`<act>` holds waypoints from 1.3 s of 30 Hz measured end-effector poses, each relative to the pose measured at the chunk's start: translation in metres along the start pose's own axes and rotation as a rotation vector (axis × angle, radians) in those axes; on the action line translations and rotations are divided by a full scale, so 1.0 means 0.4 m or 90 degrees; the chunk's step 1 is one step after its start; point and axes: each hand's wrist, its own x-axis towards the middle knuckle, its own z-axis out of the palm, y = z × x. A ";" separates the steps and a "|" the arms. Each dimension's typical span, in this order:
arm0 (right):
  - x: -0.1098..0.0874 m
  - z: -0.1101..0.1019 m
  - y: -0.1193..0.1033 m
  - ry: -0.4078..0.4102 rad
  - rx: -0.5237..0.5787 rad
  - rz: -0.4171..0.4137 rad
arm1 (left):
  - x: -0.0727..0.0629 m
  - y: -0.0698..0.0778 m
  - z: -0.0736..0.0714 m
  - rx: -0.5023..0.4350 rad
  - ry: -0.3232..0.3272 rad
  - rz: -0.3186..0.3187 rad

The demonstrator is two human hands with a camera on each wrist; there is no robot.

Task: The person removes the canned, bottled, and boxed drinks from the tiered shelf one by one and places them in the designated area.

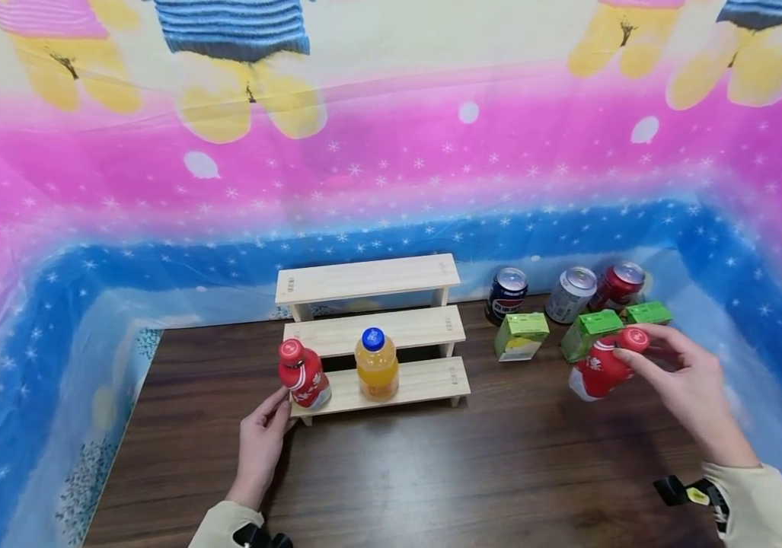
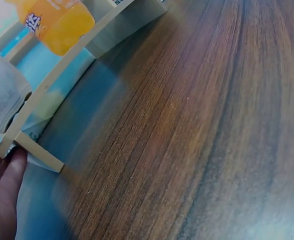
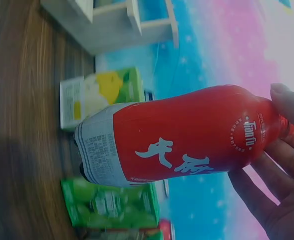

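Note:
My right hand (image 1: 688,384) grips a red bottle (image 1: 599,369) by its neck. The bottle tilts in the head view, held off the table; its red and white label faces the right wrist camera. With thumb and fingers, my left hand (image 1: 263,438) pinches the left end of the lowest step of a wooden three-step shelf (image 1: 425,384). Beside those fingers, a second red bottle (image 1: 304,377) stands upright on that step. An orange drink bottle (image 1: 377,365) with a blue cap stands to its right on the same step. The left wrist view shows the fingers under the step's edge.
Right of the shelf stand a dark blue can (image 1: 505,295), a silver can (image 1: 570,295) and a red can (image 1: 617,285). Before them are green juice boxes (image 1: 522,336), partly hidden by the held bottle. A patterned cloth (image 1: 397,175) hangs behind the brown table (image 1: 432,472).

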 end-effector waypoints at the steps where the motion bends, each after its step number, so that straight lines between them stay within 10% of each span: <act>1: 0.002 -0.008 0.007 0.003 -0.001 0.004 | 0.000 0.001 0.000 0.000 0.000 -0.001; 17: 0.032 -0.101 0.127 0.094 -0.083 0.086 | -0.006 0.000 0.004 -0.008 -0.004 -0.015; 39: 0.073 -0.109 0.285 0.089 -0.188 0.215 | -0.005 -0.005 0.002 -0.016 0.001 -0.017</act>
